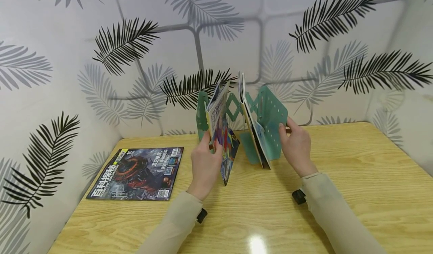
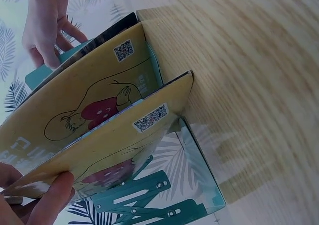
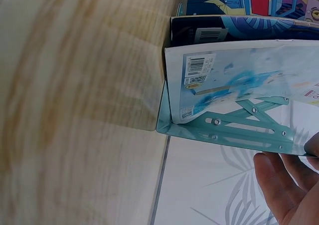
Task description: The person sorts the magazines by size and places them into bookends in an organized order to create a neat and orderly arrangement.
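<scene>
A green expandable book stand (image 1: 273, 113), with perforated end plates and crossed metal links, stands against the back wall. My left hand (image 1: 205, 167) pinches a colourful magazine (image 1: 221, 124), which tilts beside the left end plate (image 1: 202, 111). Its yellow back cover (image 2: 114, 142) faces the left wrist camera. At the other side my right hand (image 1: 297, 145) grips the outer edge of the right end plate, thumb on the inner face and fingers behind. More magazines (image 1: 249, 115) lean close to that plate; a pale back cover with barcodes (image 3: 239, 78) shows in the right wrist view.
A dark magazine with a red machine on its cover (image 1: 138, 173) lies flat on the wooden table (image 1: 243, 212) at the left. Behind the stand rises a wall covering with leaf prints (image 1: 230, 47).
</scene>
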`<state>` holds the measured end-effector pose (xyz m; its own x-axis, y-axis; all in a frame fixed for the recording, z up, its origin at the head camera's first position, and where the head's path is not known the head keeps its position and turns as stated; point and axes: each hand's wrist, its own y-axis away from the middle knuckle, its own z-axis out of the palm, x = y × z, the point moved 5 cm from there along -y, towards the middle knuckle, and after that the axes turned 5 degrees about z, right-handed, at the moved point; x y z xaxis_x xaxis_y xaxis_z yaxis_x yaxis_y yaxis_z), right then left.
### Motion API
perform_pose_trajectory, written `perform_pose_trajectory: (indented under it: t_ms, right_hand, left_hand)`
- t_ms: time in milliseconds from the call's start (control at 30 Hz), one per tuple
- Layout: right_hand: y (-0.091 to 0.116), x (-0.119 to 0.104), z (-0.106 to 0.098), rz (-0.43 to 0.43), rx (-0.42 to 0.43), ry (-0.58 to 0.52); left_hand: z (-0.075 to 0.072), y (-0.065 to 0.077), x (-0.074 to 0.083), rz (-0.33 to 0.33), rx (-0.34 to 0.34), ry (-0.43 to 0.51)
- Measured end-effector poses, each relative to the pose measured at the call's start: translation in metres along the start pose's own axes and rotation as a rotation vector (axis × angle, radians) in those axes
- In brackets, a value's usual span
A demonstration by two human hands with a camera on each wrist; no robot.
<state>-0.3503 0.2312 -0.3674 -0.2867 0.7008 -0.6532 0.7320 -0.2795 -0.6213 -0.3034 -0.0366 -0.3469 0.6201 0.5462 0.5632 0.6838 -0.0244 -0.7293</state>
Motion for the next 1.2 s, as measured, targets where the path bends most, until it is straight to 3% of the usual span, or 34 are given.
perform_pose_trajectory:
  t_ms: [533, 967, 1200]
  right_hand:
    - [0.000, 0.001, -0.001, 0.008, 0.005, 0.000]
    - [-0.001, 0.002, -0.001, 0.007, -0.003, 0.000]
    - [0.000, 0.004, 0.001, 0.012, -0.016, -0.002]
  left_hand:
    - [0.010, -0.005, -0.010, -0.025, 0.048, 0.041]
    - [0.017, -0.010, -0.014, -0.086, 0.081, 0.089]
    - [0.021, -0.013, -0.014, -0.063, 0.102, 0.080]
